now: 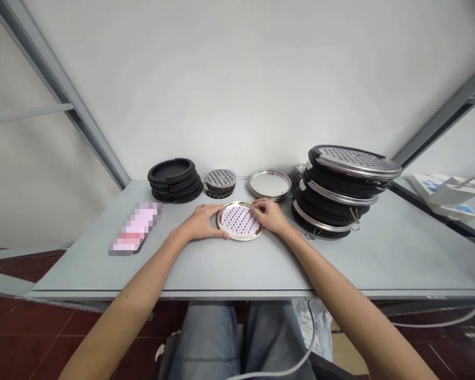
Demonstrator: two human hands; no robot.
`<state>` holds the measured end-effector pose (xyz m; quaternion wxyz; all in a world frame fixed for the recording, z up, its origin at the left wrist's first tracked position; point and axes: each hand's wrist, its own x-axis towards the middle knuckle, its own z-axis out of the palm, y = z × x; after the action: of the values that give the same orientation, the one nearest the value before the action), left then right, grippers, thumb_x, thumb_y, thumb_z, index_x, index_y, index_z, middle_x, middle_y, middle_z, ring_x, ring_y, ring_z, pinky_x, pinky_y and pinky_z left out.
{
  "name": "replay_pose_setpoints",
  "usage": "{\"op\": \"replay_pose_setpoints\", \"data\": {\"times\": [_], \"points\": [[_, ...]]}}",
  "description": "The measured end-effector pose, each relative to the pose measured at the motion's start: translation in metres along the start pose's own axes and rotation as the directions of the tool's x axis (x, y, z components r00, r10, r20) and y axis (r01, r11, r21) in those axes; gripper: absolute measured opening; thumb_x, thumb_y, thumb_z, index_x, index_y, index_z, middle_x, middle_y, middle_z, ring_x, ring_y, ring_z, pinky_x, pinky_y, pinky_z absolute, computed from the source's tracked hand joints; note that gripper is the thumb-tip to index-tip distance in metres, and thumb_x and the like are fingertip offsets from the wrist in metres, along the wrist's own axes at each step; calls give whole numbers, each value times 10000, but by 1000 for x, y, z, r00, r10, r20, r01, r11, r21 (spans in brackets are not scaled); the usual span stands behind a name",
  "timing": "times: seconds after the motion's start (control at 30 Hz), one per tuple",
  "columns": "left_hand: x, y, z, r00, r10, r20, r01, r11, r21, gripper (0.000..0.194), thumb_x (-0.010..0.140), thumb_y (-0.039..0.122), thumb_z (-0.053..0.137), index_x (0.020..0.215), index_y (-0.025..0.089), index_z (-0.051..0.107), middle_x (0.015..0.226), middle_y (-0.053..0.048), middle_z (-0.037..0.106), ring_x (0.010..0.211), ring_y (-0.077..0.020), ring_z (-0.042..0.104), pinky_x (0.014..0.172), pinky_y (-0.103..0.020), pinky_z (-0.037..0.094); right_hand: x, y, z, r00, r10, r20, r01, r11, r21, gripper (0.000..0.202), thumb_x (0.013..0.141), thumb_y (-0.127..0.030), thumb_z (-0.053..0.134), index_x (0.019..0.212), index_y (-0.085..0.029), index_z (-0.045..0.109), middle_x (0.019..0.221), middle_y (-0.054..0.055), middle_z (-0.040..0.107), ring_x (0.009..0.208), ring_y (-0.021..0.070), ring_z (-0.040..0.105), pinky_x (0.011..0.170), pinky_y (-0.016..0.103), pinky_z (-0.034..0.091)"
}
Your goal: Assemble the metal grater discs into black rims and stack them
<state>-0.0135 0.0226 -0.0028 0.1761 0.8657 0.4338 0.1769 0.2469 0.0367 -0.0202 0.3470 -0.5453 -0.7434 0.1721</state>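
Observation:
A shallow round metal plate (pixel 248 237) with a shiny gold-toned rim lies flat on the table in front of me. Inside its rim sits a pale disc (pixel 240 220) with a pattern of small dark holes. My left hand (pixel 201 222) grips the plate's left side, thumb at the near edge and fingers at the far edge. At the upper right, my right hand (pixel 271 216) is closed, its fingertips on the disc's edge beside the rim. Exactly what those fingertips pinch is partly hidden.
Behind stand a pile of black rings (pixel 174 182), a stack of perforated metal discs (pixel 220 179) and a stack of metal plates (pixel 269 183). A tall leaning stack (pixel 336 192) with wire clips rises at right. A pixelated phone (pixel 136 228) lies left on the grey table (pixel 237 274).

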Motion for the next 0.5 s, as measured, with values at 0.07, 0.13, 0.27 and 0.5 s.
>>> {"op": "replay_pose_setpoints", "data": {"times": [0.07,0.13,0.27,0.5], "points": [[0,2,0,1000,18,-14,-18,1000,-2,952,564,668,773,1368,239,495,1379,-99,537,1263,-356,462,1102,-493,294,0,0,-1,1000,-2,5,2,1000,7,147,799,-203,595,745,-167,727,1008,108,704,944,229,652,892,338,474],[-1,5,0,998,44,-39,-44,999,6,923,562,659,781,1341,236,522,1367,-109,537,1252,-356,468,1095,-495,310,1,0,-2,1000,1,16,-1,1000,11,144,796,-215,606,746,-164,731,1010,110,702,944,229,653,889,337,476],[-4,11,1,989,130,-66,-128,991,44,942,569,659,781,1359,229,502,1459,-136,409,1334,-365,371,1121,-497,284,1,-2,-3,999,1,45,-2,1000,21,153,798,-242,619,773,-159,745,1039,115,693,947,233,654,890,349,480],[-1,15,8,994,90,58,-92,996,23,1151,550,714,754,1478,193,314,1541,-199,247,1417,-401,219,1138,-548,233,0,-3,-1,995,-48,85,43,997,60,160,814,-234,615,830,-156,754,1081,122,685,987,233,651,933,367,462]]}}
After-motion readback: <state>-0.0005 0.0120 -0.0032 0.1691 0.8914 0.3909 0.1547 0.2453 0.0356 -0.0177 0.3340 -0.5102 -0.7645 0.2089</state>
